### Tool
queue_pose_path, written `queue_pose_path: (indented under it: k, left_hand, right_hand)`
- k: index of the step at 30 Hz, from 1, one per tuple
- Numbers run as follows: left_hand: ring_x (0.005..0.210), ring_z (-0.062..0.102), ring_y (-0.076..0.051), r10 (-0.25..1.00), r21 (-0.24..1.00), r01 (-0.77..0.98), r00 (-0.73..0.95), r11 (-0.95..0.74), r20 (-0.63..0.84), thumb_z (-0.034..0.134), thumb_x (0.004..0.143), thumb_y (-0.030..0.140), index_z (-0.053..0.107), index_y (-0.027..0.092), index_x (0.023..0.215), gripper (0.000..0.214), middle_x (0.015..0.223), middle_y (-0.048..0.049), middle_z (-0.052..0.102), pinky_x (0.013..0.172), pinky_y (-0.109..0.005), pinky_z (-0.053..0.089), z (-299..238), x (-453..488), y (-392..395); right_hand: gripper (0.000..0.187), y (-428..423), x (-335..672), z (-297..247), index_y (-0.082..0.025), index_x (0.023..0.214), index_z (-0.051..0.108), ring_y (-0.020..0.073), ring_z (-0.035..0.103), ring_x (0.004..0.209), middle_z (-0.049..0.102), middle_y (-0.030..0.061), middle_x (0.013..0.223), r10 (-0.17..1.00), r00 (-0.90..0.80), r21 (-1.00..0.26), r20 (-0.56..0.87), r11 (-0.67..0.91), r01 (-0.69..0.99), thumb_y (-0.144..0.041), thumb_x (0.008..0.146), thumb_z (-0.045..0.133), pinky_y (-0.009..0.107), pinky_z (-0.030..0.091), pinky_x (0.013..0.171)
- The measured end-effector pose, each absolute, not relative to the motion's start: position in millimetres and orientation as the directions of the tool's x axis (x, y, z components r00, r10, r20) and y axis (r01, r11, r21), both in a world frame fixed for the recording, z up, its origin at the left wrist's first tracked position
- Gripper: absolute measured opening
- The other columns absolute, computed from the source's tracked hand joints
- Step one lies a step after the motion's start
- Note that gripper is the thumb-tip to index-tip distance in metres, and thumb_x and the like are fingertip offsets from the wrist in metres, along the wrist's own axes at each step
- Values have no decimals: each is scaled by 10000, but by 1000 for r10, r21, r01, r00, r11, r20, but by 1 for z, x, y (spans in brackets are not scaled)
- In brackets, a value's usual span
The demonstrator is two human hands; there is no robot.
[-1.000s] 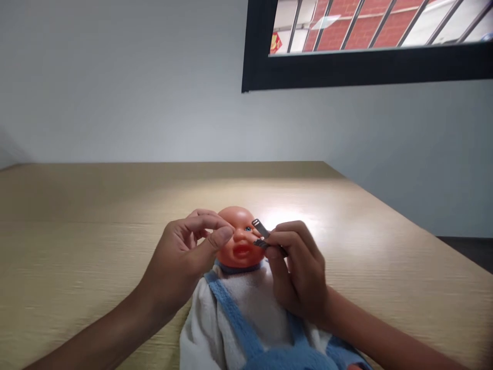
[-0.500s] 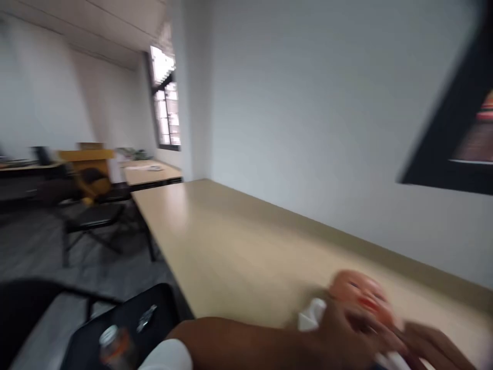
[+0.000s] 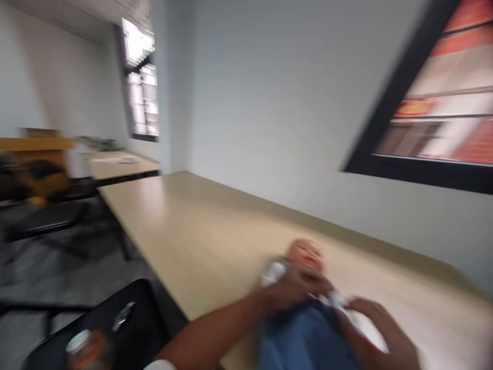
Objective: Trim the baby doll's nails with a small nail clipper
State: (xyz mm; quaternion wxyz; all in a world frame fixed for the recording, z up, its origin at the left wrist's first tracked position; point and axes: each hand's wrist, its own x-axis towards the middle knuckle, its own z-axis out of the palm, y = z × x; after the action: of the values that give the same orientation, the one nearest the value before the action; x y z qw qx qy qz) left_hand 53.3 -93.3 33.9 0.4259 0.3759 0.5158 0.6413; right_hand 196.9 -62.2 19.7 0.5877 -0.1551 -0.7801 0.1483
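Observation:
A doll lies on its back on the beige table, and motion blur softens the whole view. Its orange-pink head points away from me. It wears blue overalls over a white cloth garment. My left hand is at the doll's upper chest, against the white garment. My right hand is at the doll's side, its fingers beside the white cloth. Blur hides how either hand's fingers sit. No metal tool shows in either hand.
At the lower left, a black seat holds a bottle with an orange label and a small metallic item. Beyond the table's left edge are a second table, a yellow object and dark chairs.
The view has swung left and now takes in the room. My hands have moved from the doll's face to its chest. The dark metal tool seen earlier in my right hand no longer shows.

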Motion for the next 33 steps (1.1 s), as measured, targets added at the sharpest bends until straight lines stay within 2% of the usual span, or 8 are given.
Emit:
queue_pose_path:
  k: [2,5,7,11,14,19,25,33]
  left_hand:
    - [564,569,-106,992,948,-312,-124,-71,34,809,701,240,728,127,604,169,583,2,630,589,-213,473,8,59,-77]
    - [626,575,-111,998,850,-527,60,24,10,874,653,243,723,84,694,223,666,-41,642,637,-215,484,-13,51,-52]
    - [646,575,-109,988,797,-593,151,113,-27,871,675,234,710,80,738,232,688,-44,627,640,-209,476,-13,41,-43]
    - [652,544,-99,977,708,-682,207,183,-53,845,722,268,666,106,784,248,702,-15,570,625,-202,462,11,37,-42]
    - [674,522,-97,972,690,-708,234,154,24,821,761,311,624,123,766,272,710,0,522,645,-203,460,36,45,-38]
    - [737,508,-106,928,657,-750,292,73,230,755,846,338,624,154,784,234,719,9,466,647,-190,437,81,61,-39]
    - [636,427,-90,875,717,-690,280,-104,396,758,842,327,651,152,752,224,625,20,431,596,-192,375,110,62,-63]
    - [582,358,-74,828,805,-581,388,-122,406,717,880,319,672,183,769,181,684,1,521,537,-217,252,116,56,-86]
  right_hand:
    - [153,-66,215,7,-208,796,622,182,632,618,632,20,728,389,-257,-336,885,914,226,-325,890,653,274,538,532]
    - [175,-65,215,0,-222,823,588,182,627,611,599,27,712,498,-111,-444,860,838,318,-246,956,478,279,547,557]
    - [144,-63,209,4,-212,934,573,183,667,680,618,34,768,610,-179,-564,772,788,249,-193,963,434,266,580,622]
    - [201,-58,197,14,-206,1092,541,179,712,855,659,49,910,642,-231,-627,731,766,143,-116,951,430,270,613,792]
    - [218,-43,184,18,-206,1097,564,178,706,896,664,47,967,604,-103,-605,790,796,27,-119,898,560,311,614,851]
    - [375,-20,173,46,-207,1212,581,131,652,800,651,43,986,512,117,-497,851,857,-136,-148,852,667,321,608,787]
    - [405,-43,193,93,-222,1252,618,148,637,836,652,39,909,423,-121,-436,898,817,-376,-293,865,715,297,596,737]
    - [395,-67,208,106,-258,1259,641,156,621,805,641,40,890,435,-281,-516,855,765,-384,-372,887,707,321,589,736]
